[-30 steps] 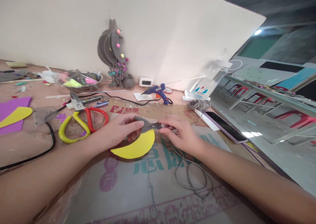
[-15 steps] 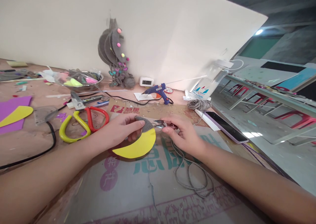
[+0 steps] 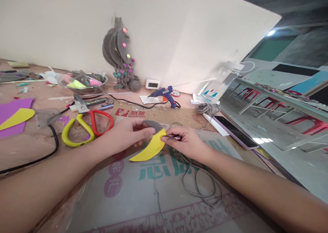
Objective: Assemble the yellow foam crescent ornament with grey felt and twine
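A yellow crescent-shaped craft piece [image 3: 148,147], its upper end wrapped in grey cord [image 3: 154,125], is pinched between the thumb and fingers of my left hand [image 3: 137,133]. My right hand [image 3: 188,142] is closed around a small bladed tool [image 3: 173,137] with a reddish handle. Its thumb and fingertips come up against the right edge of the yellow piece; the tool's blade is mostly hidden there. Below my right hand, loose loops of grey cord [image 3: 197,185] lie on the printed cardboard sheet [image 3: 123,205].
Large scissors [image 3: 77,132] with yellow and red handles lie at left, near purple foam [image 3: 15,116]. Behind are a blue glue gun [image 3: 166,95], a white clock [image 3: 153,84] and a grey cord-wrapped ornament [image 3: 119,55]. A cord ball [image 3: 207,108], phone [image 3: 235,132] and plastic jug [image 3: 215,86] stand right.
The yellow piece has turned and shifted slightly right and up, showing a narrower crescent. My right fingers have moved in to its edge, and the tool's blade is now more covered.
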Motion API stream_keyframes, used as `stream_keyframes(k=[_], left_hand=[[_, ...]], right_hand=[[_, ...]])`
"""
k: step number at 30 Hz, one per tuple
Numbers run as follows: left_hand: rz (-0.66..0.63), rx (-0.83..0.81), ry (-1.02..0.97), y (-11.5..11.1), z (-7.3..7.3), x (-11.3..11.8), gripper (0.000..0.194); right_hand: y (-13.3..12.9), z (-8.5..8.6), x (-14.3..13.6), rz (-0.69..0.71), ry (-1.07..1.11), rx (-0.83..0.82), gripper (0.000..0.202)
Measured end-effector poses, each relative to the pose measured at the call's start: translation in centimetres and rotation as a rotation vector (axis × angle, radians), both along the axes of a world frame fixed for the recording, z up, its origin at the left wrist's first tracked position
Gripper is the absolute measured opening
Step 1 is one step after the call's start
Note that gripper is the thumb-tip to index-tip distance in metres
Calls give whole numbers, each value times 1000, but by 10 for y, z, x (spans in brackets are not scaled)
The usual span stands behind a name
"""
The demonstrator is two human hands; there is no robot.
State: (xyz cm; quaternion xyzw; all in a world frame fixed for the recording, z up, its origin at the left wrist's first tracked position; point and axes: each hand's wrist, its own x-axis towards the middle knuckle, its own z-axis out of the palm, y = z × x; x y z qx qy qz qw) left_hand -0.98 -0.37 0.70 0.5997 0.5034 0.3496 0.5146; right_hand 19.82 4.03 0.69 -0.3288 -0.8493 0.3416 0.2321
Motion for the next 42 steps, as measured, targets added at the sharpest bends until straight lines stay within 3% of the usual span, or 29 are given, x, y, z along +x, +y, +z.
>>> stream_keyframes(k=[4, 12, 19, 25, 34, 42], left_hand=[[-17, -17, 109, -2, 1, 2, 36], [-89, 26, 122, -1, 5, 0, 23], [-30, 5, 82, -1, 1, 1, 29], [-62, -2, 87, -1, 4, 0, 27], [-53, -40, -88, -3, 2, 3, 25], [-37, -16, -58, 2, 4, -2, 32]], right_hand=[[-5, 3, -2, -3, 18, -45, 21], [-1, 2, 0, -25, -1, -85, 30], [-2, 4, 0, -18, -5, -85, 30], [-3, 4, -1, -3, -16, -74, 31], [-2, 5, 0, 3, -6, -52, 31], [-2, 4, -1, 18, 4, -27, 27]])
